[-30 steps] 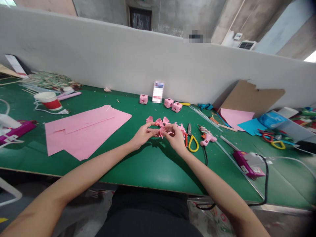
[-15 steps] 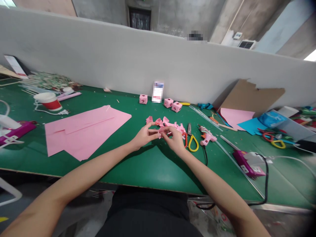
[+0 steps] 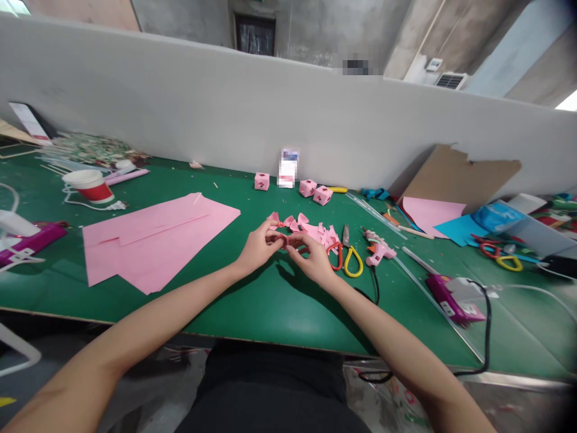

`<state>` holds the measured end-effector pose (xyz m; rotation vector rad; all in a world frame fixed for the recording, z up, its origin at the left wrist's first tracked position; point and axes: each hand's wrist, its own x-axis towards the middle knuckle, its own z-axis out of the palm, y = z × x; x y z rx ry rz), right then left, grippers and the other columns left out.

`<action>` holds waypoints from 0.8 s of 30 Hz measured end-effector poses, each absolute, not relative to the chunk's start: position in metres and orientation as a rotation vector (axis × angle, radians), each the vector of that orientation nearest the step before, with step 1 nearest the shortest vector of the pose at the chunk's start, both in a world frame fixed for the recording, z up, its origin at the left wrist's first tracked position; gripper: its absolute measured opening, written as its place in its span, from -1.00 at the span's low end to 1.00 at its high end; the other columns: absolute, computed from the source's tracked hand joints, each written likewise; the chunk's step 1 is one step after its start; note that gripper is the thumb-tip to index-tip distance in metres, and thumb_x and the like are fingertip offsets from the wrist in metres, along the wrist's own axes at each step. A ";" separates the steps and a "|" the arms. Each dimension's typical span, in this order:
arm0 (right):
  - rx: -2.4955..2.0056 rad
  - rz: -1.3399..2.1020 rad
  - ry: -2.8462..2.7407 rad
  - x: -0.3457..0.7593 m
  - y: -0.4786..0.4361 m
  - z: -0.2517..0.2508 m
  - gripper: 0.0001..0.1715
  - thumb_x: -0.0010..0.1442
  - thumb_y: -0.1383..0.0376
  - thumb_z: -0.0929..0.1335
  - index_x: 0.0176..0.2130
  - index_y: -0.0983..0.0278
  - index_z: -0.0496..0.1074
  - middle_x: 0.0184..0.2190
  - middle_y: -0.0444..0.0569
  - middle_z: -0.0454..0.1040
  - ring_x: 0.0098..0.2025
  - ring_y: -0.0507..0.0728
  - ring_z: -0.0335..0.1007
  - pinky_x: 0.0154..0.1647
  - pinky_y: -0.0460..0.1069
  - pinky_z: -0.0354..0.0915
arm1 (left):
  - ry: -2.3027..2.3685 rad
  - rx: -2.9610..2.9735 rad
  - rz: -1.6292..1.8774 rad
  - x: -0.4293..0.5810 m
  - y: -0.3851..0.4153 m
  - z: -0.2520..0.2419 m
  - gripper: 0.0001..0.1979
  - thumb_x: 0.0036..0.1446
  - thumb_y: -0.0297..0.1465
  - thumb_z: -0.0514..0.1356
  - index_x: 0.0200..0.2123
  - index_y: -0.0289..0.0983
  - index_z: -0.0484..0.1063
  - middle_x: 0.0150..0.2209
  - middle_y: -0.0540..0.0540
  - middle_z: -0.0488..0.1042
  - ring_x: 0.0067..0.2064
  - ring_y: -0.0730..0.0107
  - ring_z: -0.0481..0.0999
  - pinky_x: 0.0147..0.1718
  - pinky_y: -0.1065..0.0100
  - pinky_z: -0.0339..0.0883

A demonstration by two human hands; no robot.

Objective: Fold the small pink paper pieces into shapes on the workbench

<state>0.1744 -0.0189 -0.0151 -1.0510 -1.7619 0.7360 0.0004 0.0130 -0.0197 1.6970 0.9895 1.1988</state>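
Observation:
My left hand (image 3: 258,248) and my right hand (image 3: 311,257) are close together above the green table, both closed on a small curled pink paper piece (image 3: 283,239). Fingers cover much of that piece, so its full shape is hidden. Just behind my hands lies a heap of cut pink paper pieces (image 3: 321,233). Scissors with a red and a yellow handle loop (image 3: 353,263) rest beside my right hand. Further right is a pink glue gun (image 3: 381,252) with a black cord. Pink folded paper cubes (image 3: 262,181) stand towards the back, two of them together on the right.
Large pink paper sheets (image 3: 162,246) cover the table at left, near a red-and-white paper cup (image 3: 90,185). Purple power strips (image 3: 455,300) with cables sit at both sides. Clear glue sticks (image 3: 376,215), cardboard (image 3: 455,174) and more scissors (image 3: 500,255) lie at right. A grey partition (image 3: 202,108) runs behind.
Both hands have shifted slightly left with the pink paper piece, which now looks more curled between the fingers. The things lying on the table have stayed in place.

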 end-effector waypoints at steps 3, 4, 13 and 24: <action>-1.031 0.779 -1.702 0.174 -0.019 -0.014 -0.72 0.18 0.15 0.37 -0.13 0.20 0.47 -0.18 0.00 0.54 -0.19 0.12 0.47 -0.26 0.00 0.39 | 1.026 1.758 1.232 0.001 0.007 -0.013 -0.64 0.09 -0.34 0.24 -0.04 -0.26 0.32 -0.25 -0.11 0.62 -0.22 0.26 0.63 -0.16 0.25 0.48; -1.022 0.809 -1.674 0.174 -0.018 -0.015 -0.72 0.18 0.14 0.37 -0.14 0.21 0.48 -0.19 0.00 0.54 -0.20 0.13 0.47 -0.25 0.01 0.39 | 1.044 1.792 1.241 0.002 0.005 -0.011 -0.66 0.09 -0.34 0.24 -0.05 -0.26 0.33 -0.26 -0.10 0.62 -0.23 0.27 0.63 -0.16 0.26 0.48; -0.961 1.235 -1.390 0.171 -0.013 -0.017 -0.66 0.05 0.05 0.44 -0.25 0.22 0.47 -0.38 -0.12 0.51 -0.37 0.06 0.45 -0.24 0.02 0.42 | 1.124 1.958 1.267 0.003 -0.003 -0.005 -0.78 0.14 -0.31 0.20 -0.14 -0.24 0.41 -0.36 -0.04 0.61 -0.36 0.36 0.60 -0.25 0.34 0.45; -0.952 1.234 -1.363 0.171 -0.011 -0.021 -0.62 0.02 0.01 0.47 -0.25 0.21 0.47 -0.35 -0.10 0.54 -0.32 0.10 0.49 -0.16 0.09 0.47 | 1.156 1.938 1.289 0.003 0.000 -0.006 -0.82 0.12 -0.33 0.22 -0.19 -0.23 0.44 -0.37 -0.03 0.62 -0.36 0.32 0.61 -0.26 0.33 0.45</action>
